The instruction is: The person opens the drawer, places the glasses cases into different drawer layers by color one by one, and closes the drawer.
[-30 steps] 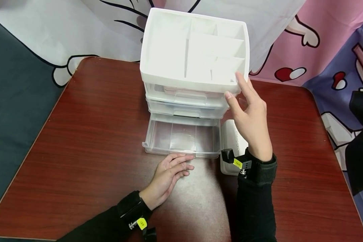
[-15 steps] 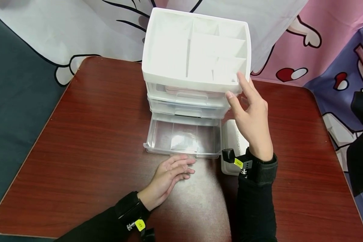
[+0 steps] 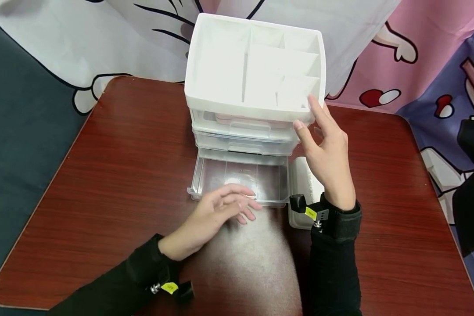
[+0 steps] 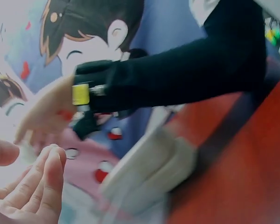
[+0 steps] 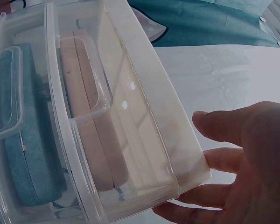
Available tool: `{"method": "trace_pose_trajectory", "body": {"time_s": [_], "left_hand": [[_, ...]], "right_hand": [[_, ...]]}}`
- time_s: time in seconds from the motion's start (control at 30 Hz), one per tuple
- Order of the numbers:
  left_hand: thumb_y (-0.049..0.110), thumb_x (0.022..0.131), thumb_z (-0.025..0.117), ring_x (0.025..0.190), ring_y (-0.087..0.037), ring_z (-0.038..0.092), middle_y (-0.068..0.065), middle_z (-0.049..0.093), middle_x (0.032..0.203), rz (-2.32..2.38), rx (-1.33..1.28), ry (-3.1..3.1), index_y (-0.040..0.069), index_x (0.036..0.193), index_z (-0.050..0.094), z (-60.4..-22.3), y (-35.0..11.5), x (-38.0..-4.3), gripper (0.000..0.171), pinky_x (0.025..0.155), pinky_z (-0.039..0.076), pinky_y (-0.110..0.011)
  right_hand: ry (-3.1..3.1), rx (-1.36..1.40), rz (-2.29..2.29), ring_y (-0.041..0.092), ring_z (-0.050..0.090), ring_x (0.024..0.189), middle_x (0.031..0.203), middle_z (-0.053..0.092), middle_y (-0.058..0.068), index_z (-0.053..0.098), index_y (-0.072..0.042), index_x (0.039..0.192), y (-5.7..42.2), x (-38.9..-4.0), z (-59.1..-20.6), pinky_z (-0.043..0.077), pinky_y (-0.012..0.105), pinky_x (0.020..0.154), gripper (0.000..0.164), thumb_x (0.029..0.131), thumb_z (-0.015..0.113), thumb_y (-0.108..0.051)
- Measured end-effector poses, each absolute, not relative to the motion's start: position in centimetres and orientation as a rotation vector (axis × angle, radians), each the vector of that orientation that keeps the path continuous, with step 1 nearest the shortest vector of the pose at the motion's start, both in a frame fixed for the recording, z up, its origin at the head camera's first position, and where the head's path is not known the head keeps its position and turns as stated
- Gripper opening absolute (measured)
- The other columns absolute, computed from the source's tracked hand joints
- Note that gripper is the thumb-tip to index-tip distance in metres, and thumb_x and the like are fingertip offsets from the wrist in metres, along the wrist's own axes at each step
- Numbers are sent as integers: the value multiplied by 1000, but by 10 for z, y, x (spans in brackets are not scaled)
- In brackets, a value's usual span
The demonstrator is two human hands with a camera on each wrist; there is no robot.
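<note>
A white drawer organizer [image 3: 221, 103] with a divided top tray stands at the back of the table. Its clear bottom drawer [image 3: 271, 177] is pulled out, with the two drawers above it pushed in. My right hand [image 3: 332, 153] rests at the organizer's front right corner, thumb at the front, fingers along the side. Over the bottom drawer's front edge, my left hand [image 3: 217, 210] has loosely bent fingers and holds nothing. Through the upper drawers in the right wrist view show a pink case [image 5: 105, 154] and a blue case [image 5: 32, 182].
Beside the drawer, a pale oblong case [image 3: 300, 184] lies on the brown table [image 3: 122, 184], partly under my right wrist. A printed curtain [image 3: 363, 66] hangs behind. At the right edge stands a black object [image 3: 472, 193].
My left hand has risen from in front of the bottom drawer to over its front edge. The right hand and the organizer keep their places.
</note>
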State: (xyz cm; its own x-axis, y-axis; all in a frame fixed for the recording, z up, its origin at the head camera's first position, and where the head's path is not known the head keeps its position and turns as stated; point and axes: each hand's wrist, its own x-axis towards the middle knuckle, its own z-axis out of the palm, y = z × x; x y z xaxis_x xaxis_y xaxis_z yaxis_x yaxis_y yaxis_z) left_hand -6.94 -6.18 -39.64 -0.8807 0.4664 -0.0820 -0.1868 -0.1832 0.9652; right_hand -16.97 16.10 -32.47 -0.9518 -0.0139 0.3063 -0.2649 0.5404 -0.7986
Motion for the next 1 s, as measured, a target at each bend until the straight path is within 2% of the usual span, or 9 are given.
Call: {"method": "trace_pose_trajectory", "body": {"time_s": [0.1,0.2,0.43,0.57,0.7,0.83,1.0], "left_hand": [[10,98,53,91,-23,68,-16,69,113,2118,390,1811,6,122,56,-378,-70,-81,25,78,56,-38],[4,95,54,91,-27,67,-16,69,113,2158,485,1965,3,121,57,-359,-78,-93,26,78,56,-37],[-6,90,57,91,-23,67,-13,67,109,2292,712,2361,-4,116,60,-315,-96,-122,26,77,56,-29],[-6,88,60,89,-21,64,-10,66,107,2379,783,2522,-8,112,62,-298,-101,-137,24,73,53,-22],[-5,86,62,96,-21,60,-3,65,106,2514,711,2567,-7,109,64,-289,-103,-151,23,83,50,-24],[-1,85,63,115,-18,53,-3,62,118,2531,600,2662,-5,110,67,-284,-107,-166,26,99,43,-31],[5,83,70,131,-12,41,-2,45,144,2200,602,2833,-1,113,68,-290,-118,-177,31,104,37,-30]], "right_hand": [[-2516,235,1367,9,53,126,153,38,1,45,-20,144,162,-172,-328,43,31,103,54,93,63,-17],[-2511,240,1373,9,51,128,153,38,1,45,-20,144,163,-172,-328,43,34,104,54,93,64,-17],[-2508,234,1380,11,49,131,153,38,6,46,-17,144,161,-171,-326,42,39,107,54,93,64,-16],[-2507,244,1365,10,49,131,153,39,3,46,-19,144,163,-171,-329,42,39,107,54,93,64,-17],[-2488,264,1359,9,56,120,152,40,-4,47,-23,143,165,-172,-332,44,38,105,53,93,64,-19],[-2469,282,1361,8,57,119,151,42,-6,47,-25,143,165,-173,-333,44,37,104,53,93,65,-19],[-2457,300,1376,4,48,131,150,44,-4,48,-24,142,165,-173,-333,42,35,108,53,93,65,-18]]}}
